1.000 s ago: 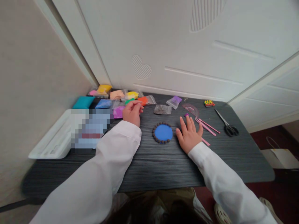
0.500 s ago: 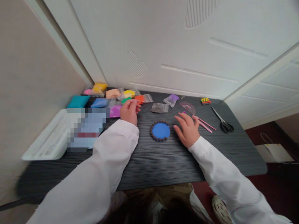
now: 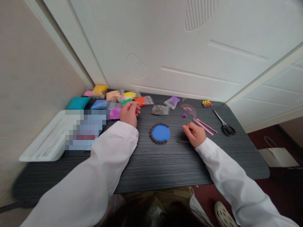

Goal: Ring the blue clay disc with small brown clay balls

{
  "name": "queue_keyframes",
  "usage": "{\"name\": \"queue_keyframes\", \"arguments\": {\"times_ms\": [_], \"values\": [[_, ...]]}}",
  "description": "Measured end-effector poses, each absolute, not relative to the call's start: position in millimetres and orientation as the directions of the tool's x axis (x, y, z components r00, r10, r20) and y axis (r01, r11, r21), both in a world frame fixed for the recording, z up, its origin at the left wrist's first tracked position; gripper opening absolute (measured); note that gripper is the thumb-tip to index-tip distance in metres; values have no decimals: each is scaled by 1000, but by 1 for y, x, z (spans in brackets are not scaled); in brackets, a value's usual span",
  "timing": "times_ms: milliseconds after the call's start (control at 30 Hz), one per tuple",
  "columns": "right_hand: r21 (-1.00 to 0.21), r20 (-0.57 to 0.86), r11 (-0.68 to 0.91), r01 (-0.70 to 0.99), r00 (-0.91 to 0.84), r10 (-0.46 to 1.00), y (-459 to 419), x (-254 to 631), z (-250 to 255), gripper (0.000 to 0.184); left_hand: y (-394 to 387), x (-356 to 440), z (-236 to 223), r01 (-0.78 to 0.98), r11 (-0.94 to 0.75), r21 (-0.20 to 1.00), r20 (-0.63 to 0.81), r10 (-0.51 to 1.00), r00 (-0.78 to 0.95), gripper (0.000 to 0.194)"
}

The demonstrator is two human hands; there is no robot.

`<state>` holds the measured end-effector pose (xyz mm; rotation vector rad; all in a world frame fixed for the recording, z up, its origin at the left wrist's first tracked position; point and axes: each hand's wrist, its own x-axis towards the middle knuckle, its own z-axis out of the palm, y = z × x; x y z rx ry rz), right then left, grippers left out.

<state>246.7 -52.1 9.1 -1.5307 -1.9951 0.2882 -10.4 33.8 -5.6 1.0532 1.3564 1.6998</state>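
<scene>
A flat blue clay disc [image 3: 161, 133] lies mid-table, edged by small dark balls [image 3: 151, 135] with a gap on its right side. My left hand [image 3: 129, 113] hovers over the bagged clay at the back left, its fingertips pinched together; anything between them is too small to make out. To the right of the disc, my right hand [image 3: 195, 135] is closed with curled fingers, and what they may hold is hidden. A thin dark clay strip [image 3: 182, 141] lies on the table, partly covered by that hand. Behind it sits a small purple lump [image 3: 184, 115].
Bags of coloured clay, including a yellow one [image 3: 100, 89] and a grey-brown one [image 3: 160, 109], line the back. Pink tools [image 3: 205, 127], a protractor [image 3: 189, 109] and black-handled scissors [image 3: 224, 123] lie right. A white tray [image 3: 44, 142] stands left, against the wall.
My right hand has gone from spread fingers to closed and shifted slightly right and nearer, uncovering the dark strip and purple lump. My left hand stays pinched in nearly the same place.
</scene>
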Motion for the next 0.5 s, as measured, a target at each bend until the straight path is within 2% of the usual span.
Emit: {"name": "queue_keyframes", "arguments": {"times_ms": [133, 233, 333, 500], "values": [[-447, 215, 454, 771, -400, 891, -48, 249, 18, 27, 34, -12, -7, -45, -186, 981, 152, 898, -414, 18], [-323, 136, 510, 797, -494, 859, -60, 259, 25, 33, 36, -12, -9, -38, -172, 984, 143, 906, -399, 19], [-230, 118, 481, 846, -466, 877, -78, 272, 29, 41, 37, -13, -11, -36, -169, 985, 140, 900, -413, 19], [-172, 188, 333, 927, -301, 935, -98, 293, 18, 32, 38, -13, -13, -27, -159, 987, 134, 899, -416, 17]]}}
